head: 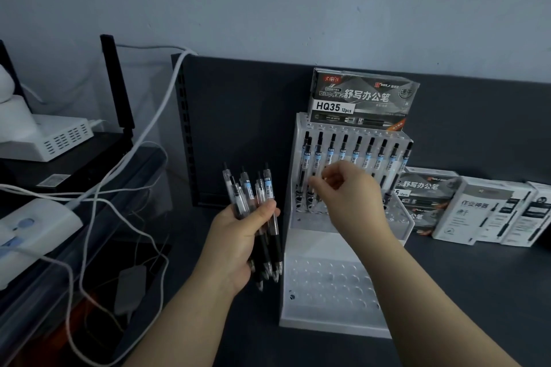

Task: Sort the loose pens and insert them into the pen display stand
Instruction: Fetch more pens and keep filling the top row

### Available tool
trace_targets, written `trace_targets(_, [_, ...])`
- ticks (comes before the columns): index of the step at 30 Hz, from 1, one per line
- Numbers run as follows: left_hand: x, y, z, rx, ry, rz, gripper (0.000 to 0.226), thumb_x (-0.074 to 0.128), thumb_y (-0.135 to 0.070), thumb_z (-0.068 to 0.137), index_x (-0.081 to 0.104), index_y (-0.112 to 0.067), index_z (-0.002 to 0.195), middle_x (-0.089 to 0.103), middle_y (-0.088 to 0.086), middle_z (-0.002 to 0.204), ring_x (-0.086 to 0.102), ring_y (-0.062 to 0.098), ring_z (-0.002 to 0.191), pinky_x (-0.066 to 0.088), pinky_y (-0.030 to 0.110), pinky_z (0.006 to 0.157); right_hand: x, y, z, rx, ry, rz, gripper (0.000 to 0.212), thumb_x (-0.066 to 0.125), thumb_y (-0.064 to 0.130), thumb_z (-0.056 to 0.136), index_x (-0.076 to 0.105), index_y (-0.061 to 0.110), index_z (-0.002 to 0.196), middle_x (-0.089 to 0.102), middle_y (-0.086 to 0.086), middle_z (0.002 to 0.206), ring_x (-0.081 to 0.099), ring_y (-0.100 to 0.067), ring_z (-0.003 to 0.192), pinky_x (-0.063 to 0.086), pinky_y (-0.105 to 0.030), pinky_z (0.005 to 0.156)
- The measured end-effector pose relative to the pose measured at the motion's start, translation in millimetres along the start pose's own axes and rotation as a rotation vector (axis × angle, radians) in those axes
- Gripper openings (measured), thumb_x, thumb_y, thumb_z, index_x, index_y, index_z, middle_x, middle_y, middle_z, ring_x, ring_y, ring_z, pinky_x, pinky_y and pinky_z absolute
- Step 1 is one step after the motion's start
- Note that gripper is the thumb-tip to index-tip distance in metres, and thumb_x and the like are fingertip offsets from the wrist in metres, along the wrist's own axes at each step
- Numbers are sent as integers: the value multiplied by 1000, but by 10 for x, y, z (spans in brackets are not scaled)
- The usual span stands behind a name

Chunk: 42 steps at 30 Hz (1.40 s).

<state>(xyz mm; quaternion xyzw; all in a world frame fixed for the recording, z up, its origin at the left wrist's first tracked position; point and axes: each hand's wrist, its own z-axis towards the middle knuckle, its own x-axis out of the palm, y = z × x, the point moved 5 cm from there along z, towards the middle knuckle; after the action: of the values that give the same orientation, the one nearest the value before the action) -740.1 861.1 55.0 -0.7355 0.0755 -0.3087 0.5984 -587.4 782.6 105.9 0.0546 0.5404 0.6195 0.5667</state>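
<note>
Lining the stand's (328, 286) back row, pens (354, 155); left hand (238, 235) grips spares (268, 188).

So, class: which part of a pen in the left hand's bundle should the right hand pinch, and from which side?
Pinch a clear upper barrel just below the clicker, coming from above: those ends of the bundle fan apart above the left hand, which wraps their middles.

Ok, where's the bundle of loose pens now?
In the head view, left of centre: the left hand grips the pen bundle upright, left of the white display stand.
</note>
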Motion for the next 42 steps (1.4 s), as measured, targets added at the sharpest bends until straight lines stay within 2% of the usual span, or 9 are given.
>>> trace_targets(3, [47,-4,-28,-9,26,-33,10,67,-16,82,70,-15,92,74,-2,76,70,9,68,52,21,53,52,164,-243,-6,200,145,12,68,30,83,65,19,79,62,7,66,53,0,56,46,-17,55])
trace_targets(5, [83,13,-32,-17,45,-37,12,67,-17,82,72,-14,93,75,3,83,72,16,77,55,28,64,148,230,-371,8,361,182,12,72,30,80,67,19,80,64,6,68,53,4,54,45,-12,53])
trace_targets(11, [162,41,-46,-50,101,-60,22,70,-24,70,73,-15,89,74,7,86,71,21,81,53,36,69,121,178,-392,69,428,132,11,72,29,80,70,18,75,67,1,67,57,-6,57,50,-23,56])
trace_targets(17, [153,63,6,-31,-4,-56,7,71,-18,78,72,-16,85,69,-3,68,65,10,65,50,30,65,-258,86,-115,95,154,191,8,64,25,87,67,23,80,68,-4,72,56,-16,58,54,-37,59])
trace_targets(21, [168,98,30,-17,-39,-34,5,70,-16,81,71,-16,86,71,-4,70,66,8,65,50,30,67,-342,-66,122,82,-37,152,20,60,26,91,68,16,106,68,2,78,57,-11,58,47,-27,54])
trace_targets(28, [166,86,39,21,-81,-7,7,69,-14,81,69,-15,87,73,-3,72,67,9,70,50,32,71,-184,-154,188,11,-40,75,23,58,27,93,67,15,110,65,7,75,54,-8,52,46,-21,48])
trace_targets(33, [164,72,42,44,-86,10,5,69,-14,81,69,-15,86,74,-4,73,66,9,72,48,29,68,-97,-185,178,-16,8,14,22,58,24,93,69,11,107,68,-1,80,64,-17,70,53,-27,63])
trace_targets(37, [165,74,40,45,-83,6,4,70,-14,79,69,-16,83,74,-2,74,66,11,73,48,30,69,-2,-211,156,-47,88,-147,18,56,22,93,69,10,98,65,-2,72,56,-13,58,42,-20,51])
trace_targets(42, [160,60,26,53,-75,2,4,70,-15,79,69,-16,83,74,-3,74,66,10,73,47,31,70,9,-166,147,-84,109,-270,21,53,20,94,66,4,90,60,-5,70,55,-20,62,40,-25,53])
